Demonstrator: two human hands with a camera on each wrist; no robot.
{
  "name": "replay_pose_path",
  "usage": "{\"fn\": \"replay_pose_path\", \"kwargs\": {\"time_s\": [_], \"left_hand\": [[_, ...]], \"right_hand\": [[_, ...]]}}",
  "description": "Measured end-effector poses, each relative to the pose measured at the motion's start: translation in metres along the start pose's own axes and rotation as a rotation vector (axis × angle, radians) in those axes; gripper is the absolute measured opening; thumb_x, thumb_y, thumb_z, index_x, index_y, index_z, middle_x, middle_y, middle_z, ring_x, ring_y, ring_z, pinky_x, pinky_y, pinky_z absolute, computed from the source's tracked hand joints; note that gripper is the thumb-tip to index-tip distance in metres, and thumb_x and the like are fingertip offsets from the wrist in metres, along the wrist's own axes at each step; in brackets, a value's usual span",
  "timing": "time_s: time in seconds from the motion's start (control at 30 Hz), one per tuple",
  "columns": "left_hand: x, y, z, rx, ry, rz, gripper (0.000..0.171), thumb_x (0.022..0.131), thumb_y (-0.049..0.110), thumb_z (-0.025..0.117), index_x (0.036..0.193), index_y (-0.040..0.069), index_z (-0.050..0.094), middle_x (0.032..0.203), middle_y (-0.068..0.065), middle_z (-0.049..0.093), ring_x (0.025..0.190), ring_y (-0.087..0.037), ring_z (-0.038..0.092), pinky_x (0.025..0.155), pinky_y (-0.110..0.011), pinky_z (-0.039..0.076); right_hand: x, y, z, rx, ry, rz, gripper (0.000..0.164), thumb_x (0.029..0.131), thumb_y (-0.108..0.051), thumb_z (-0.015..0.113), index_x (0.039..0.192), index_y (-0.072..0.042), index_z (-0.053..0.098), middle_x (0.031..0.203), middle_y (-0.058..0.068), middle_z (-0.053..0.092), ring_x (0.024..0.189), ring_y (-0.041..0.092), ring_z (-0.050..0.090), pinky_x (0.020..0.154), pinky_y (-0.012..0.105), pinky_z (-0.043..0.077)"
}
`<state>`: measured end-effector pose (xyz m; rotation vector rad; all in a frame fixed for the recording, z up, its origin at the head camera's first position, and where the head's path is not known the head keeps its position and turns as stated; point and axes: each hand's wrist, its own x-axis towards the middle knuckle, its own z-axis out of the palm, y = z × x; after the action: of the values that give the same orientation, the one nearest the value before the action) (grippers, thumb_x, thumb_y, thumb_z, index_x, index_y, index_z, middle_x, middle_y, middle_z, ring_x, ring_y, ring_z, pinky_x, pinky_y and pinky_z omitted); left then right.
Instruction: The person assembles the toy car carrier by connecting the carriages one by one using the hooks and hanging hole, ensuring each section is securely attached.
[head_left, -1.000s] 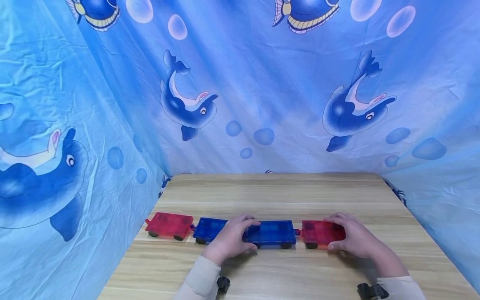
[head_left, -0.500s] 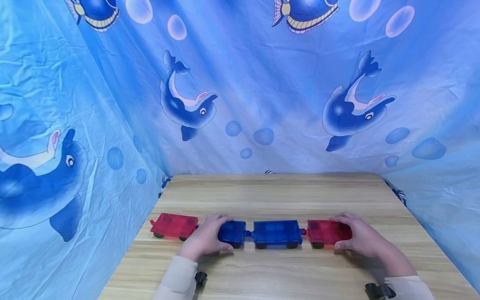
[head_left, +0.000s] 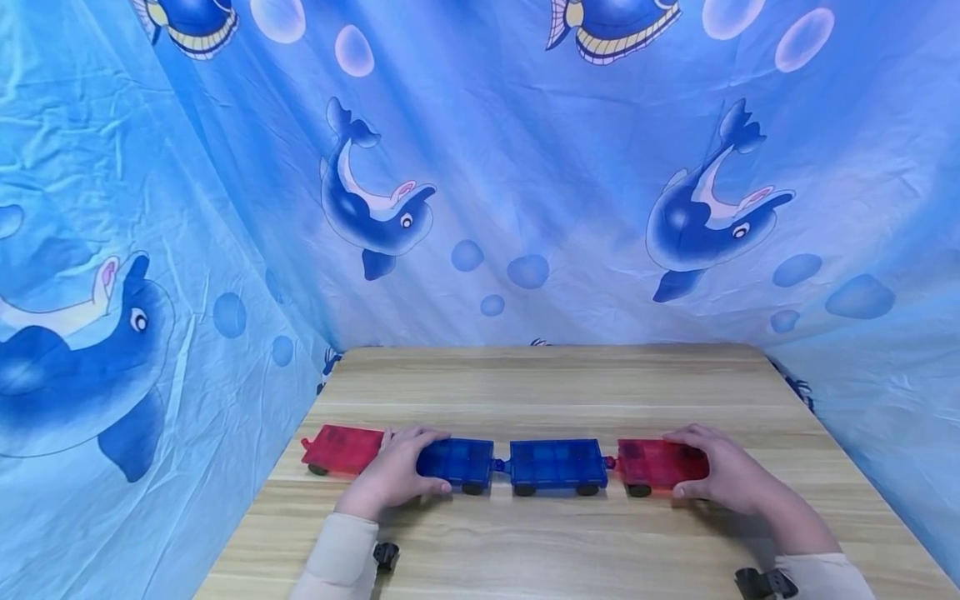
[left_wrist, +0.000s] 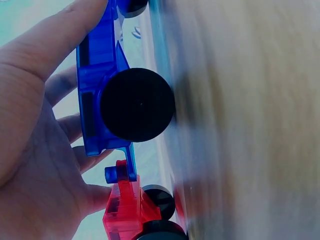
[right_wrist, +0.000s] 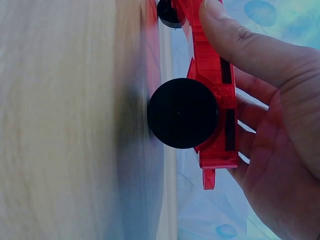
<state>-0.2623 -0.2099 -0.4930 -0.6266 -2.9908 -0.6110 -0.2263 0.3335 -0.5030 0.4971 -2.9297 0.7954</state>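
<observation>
Two red and two blue translucent toy train cars with black wheels stand in a row on the table. My left hand [head_left: 397, 468] grips the left blue car [head_left: 461, 465], thumb on the near side and fingers over the far side. Behind that hand, the red car [head_left: 347, 448] at the left end is partly hidden; in the left wrist view its red coupling meets the blue car's hook. My right hand [head_left: 716, 471] holds the right-end red car [head_left: 651, 465] between thumb and fingers. Between them stands the other blue car [head_left: 558, 464], with couplings meeting on both sides.
The wooden table [head_left: 555, 383] stretches behind and in front of the row. A blue curtain [head_left: 562, 167] printed with dolphins, fish and bubbles hangs at the back and along the sides. Black straps with small devices sit at both wrists.
My left hand has slid left from between the blue cars onto the left one. The row has shifted slightly right, and my right hand has moved right with its red car.
</observation>
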Motion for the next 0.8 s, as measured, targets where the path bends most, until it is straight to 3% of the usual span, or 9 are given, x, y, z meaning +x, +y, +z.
{"fn": "replay_pose_path", "kwargs": {"time_s": [0.23,0.37,0.57,0.67,0.8], "left_hand": [[0.0,0.004,0.002,-0.004,-0.002,-0.006,0.083,0.075,0.051,0.093,0.147,0.025,0.062,0.145,-0.005,0.058,0.14,-0.036,0.047,0.119,-0.075,0.013],[-0.001,0.002,0.002,-0.002,0.003,0.006,0.086,0.075,0.052,0.092,0.15,0.023,0.059,0.148,-0.007,0.055,0.142,-0.037,0.046,0.119,-0.074,0.011],[0.002,-0.005,-0.005,-0.071,-0.006,0.029,0.085,0.084,0.055,0.085,0.156,0.023,0.052,0.159,-0.012,0.046,0.147,-0.041,0.04,0.122,-0.07,0.007],[0.005,-0.011,-0.013,-0.098,0.034,0.066,0.084,0.088,0.052,0.082,0.158,0.02,0.048,0.16,-0.015,0.043,0.148,-0.043,0.038,0.121,-0.071,0.007],[0.013,-0.02,-0.026,-0.106,0.159,0.091,0.086,0.091,0.043,0.083,0.161,0.018,0.042,0.162,-0.018,0.04,0.15,-0.042,0.035,0.121,-0.071,0.004]], "right_hand": [[-0.003,0.0,-0.002,-0.01,-0.008,0.015,0.083,0.069,-0.041,0.098,0.139,-0.009,0.067,0.133,0.013,0.064,0.123,0.042,0.058,0.096,0.066,0.051],[-0.005,-0.002,-0.002,-0.008,-0.029,0.031,0.091,0.07,-0.047,0.096,0.144,-0.008,0.062,0.138,0.018,0.062,0.125,0.045,0.056,0.097,0.067,0.049],[-0.007,-0.001,-0.005,0.054,-0.03,0.065,0.093,0.083,-0.057,0.084,0.154,-0.008,0.051,0.15,0.025,0.052,0.135,0.053,0.046,0.099,0.073,0.044],[-0.004,0.002,-0.012,0.071,0.02,0.037,0.088,0.09,-0.054,0.08,0.155,-0.005,0.047,0.154,0.027,0.045,0.138,0.056,0.041,0.102,0.076,0.04],[0.008,0.005,-0.027,0.035,0.154,-0.049,0.089,0.091,-0.042,0.083,0.158,0.0,0.042,0.159,0.032,0.036,0.141,0.061,0.032,0.107,0.08,0.028]]}}
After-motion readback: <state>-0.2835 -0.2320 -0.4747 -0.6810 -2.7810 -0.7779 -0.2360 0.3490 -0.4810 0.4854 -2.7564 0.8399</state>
